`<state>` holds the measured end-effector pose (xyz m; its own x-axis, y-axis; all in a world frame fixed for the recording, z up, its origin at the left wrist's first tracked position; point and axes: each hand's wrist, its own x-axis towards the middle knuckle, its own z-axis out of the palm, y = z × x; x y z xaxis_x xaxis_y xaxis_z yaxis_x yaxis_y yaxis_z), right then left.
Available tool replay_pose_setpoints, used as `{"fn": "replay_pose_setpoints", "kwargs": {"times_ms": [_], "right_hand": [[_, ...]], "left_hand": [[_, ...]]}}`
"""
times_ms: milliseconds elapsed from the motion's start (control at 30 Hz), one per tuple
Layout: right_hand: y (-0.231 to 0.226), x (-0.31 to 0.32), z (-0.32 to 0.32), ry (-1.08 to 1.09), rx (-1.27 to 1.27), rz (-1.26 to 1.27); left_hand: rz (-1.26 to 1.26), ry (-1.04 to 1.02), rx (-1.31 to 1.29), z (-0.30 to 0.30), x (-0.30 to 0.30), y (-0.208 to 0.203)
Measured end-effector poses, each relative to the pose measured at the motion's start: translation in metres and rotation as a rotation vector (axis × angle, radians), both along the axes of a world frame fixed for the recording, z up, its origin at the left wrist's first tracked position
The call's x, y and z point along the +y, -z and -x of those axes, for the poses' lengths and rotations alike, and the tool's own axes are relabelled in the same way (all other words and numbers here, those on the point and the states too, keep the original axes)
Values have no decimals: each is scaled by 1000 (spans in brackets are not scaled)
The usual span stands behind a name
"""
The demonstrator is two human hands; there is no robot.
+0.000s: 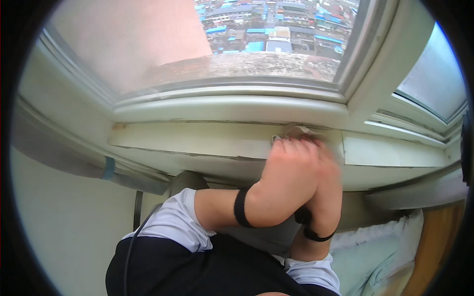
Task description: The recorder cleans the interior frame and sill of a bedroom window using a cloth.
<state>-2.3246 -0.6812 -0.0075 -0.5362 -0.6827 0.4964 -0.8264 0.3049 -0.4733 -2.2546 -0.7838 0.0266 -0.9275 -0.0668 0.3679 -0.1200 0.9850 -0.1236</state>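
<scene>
My left hand (pixel 292 155) is closed on a crumpled pale rag (pixel 301 130), its fingers bent over the near side. The rag lies against the white window sill (pixel 197 138), close to the foot of the window frame. Right beside it, partly overlapped by the left hand, is my right hand (pixel 330 165). It is smeared by motion and its fingers are mostly hidden, so its grip does not show. Both forearms wear black straps.
Above the sill stands a white-framed window (pixel 232 93) with rooftops beyond. A second pane (pixel 434 74) is at the right. Pale curtains hang at the left, tied by a blue band (pixel 109 167). A bed with light green bedding (pixel 365 256) lies at the lower right.
</scene>
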Motion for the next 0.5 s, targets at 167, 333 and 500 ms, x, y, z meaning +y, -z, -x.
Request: {"fn": "replay_pose_setpoints", "kwargs": {"times_ms": [167,333,500], "right_hand": [[6,15,8,70,66,-2],[11,3,-1,100,80,-11],[-9,-42,-38,60,107,-151]], "left_hand": [[75,37,58,7,13,3],[-40,122,130,-7,-6,9],[-116,98,159,-45,-50,8]]}}
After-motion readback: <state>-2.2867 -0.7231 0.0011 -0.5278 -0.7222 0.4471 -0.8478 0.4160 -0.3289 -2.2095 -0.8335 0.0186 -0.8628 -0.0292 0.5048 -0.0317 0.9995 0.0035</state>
